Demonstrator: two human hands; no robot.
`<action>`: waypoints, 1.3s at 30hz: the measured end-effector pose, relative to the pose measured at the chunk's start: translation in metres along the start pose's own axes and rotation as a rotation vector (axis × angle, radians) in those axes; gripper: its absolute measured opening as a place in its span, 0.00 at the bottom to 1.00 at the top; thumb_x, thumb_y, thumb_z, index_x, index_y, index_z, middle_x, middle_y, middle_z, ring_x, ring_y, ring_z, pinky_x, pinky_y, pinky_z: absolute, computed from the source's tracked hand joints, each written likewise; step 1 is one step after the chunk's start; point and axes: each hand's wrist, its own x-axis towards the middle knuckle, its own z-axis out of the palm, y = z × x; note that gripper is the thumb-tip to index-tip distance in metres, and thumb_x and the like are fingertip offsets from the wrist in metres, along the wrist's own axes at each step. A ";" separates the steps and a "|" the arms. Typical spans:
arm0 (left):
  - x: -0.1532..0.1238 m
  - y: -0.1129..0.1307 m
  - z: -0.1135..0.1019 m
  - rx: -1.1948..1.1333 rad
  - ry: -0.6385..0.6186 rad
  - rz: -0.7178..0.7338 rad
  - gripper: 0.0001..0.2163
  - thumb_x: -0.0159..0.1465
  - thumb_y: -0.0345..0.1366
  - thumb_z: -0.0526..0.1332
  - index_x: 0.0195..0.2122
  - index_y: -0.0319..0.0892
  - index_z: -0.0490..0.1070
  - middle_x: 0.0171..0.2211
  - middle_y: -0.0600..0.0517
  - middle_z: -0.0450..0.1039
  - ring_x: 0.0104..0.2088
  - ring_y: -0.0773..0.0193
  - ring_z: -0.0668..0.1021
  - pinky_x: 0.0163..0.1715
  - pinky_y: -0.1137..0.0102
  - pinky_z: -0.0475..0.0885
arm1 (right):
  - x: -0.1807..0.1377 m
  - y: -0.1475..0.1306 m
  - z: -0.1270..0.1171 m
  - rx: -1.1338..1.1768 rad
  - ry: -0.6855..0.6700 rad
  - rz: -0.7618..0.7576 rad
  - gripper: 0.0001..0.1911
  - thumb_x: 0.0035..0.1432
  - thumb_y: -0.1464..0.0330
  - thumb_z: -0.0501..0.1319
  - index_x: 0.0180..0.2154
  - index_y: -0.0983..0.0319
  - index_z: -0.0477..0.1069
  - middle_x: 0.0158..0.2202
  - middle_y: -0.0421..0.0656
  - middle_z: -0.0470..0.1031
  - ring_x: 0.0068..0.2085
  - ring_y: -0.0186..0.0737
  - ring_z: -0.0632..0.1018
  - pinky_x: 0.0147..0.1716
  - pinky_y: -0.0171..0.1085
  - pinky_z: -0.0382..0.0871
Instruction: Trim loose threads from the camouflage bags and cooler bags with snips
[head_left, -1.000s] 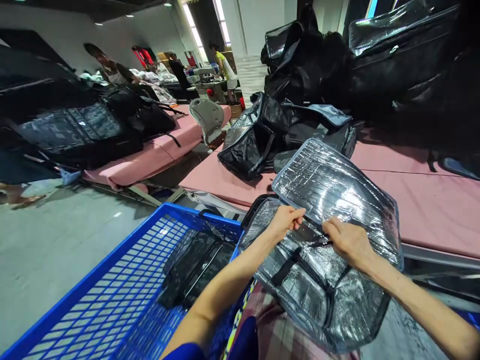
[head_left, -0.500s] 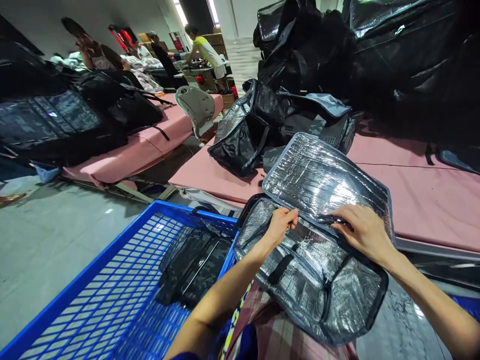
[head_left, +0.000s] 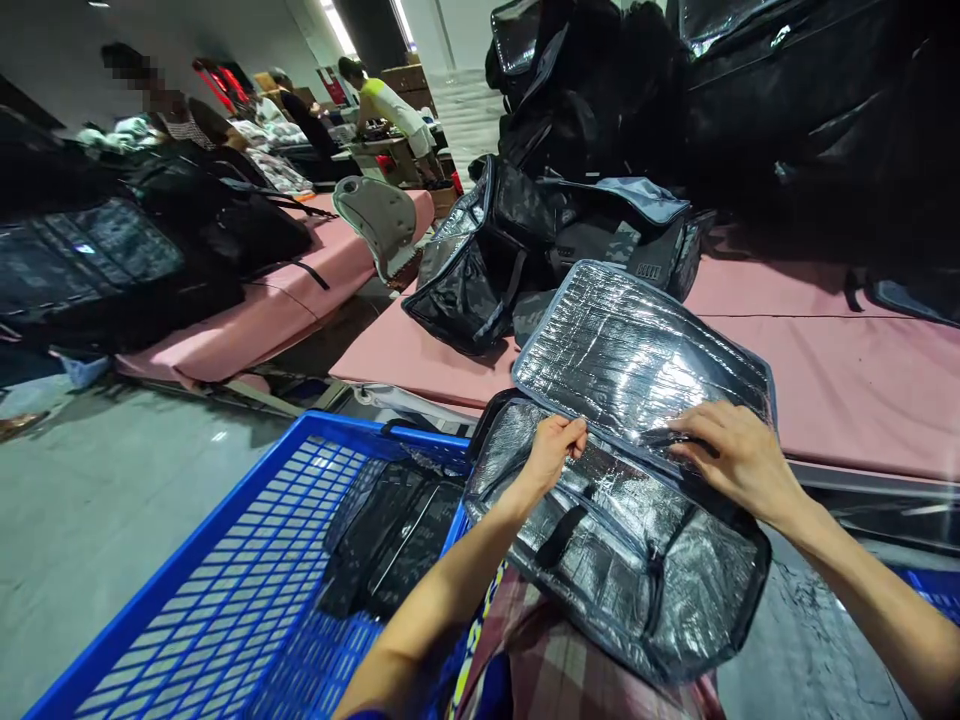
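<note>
An insulated bag [head_left: 600, 560] with a silver foil lining lies open against my lap, its foil-lined lid [head_left: 645, 350] folded back onto the pink table. My left hand [head_left: 553, 455] is closed in a pinch over the seam between lid and body; what the fingertips hold is too small to make out. Farther right along that seam, my right hand [head_left: 739, 455] has its thumb and fingers bent around a fold of the bag. A black strap [head_left: 561, 537] crosses the lining inside.
A blue plastic crate [head_left: 187, 560] at my left contains a dark camouflage bag [head_left: 397, 540]. More open bags [head_left: 480, 270] sit on the pink table [head_left: 825, 400], with a black pile [head_left: 795, 140] behind. A grey chair [head_left: 375, 225] stands between tables. Several people work farther back.
The whole view has shifted slightly, moving the scene a little left. Both hands stay at the same seam, the right one's fingers slightly shifted along it.
</note>
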 end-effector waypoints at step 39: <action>-0.009 0.053 -0.034 0.280 -0.027 0.003 0.11 0.56 0.40 0.57 0.31 0.37 0.71 0.18 0.56 0.66 0.16 0.72 0.68 0.18 0.76 0.59 | 0.049 -0.005 0.030 0.344 0.000 0.231 0.10 0.59 0.61 0.56 0.38 0.60 0.70 0.35 0.43 0.74 0.35 0.38 0.73 0.35 0.37 0.65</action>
